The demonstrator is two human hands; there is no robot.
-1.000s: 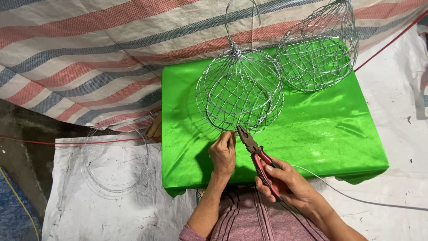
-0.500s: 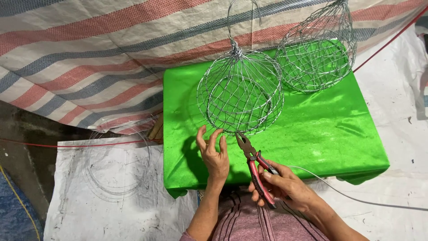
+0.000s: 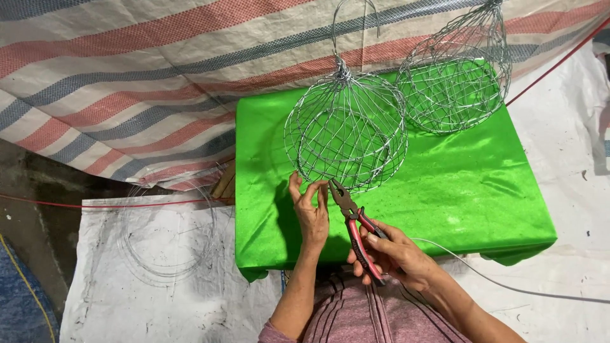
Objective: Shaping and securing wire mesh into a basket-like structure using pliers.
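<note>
A round wire basket (image 3: 346, 130) lies on its side on a table covered in bright green cloth (image 3: 457, 190). My left hand (image 3: 310, 208) pinches the basket's wire at its lower rim with finger and thumb. My right hand (image 3: 394, 254) grips red-handled pliers (image 3: 354, 225), whose open jaws point up at the same spot on the rim, right beside my left fingers. A second wire basket (image 3: 459, 79) rests at the table's far right corner.
A striped tarp (image 3: 127, 82) hangs behind and left of the table. Coils of bare wire (image 3: 166, 232) lie on white sheeting at the left. A thin white wire (image 3: 508, 286) trails off to the right. A red cord (image 3: 82, 204) crosses the floor.
My left hand went from pinching, to spread open, back to pinching the basket's lower rim. The pliers stayed beside it, shifting only slightly. The basket barely moved.
</note>
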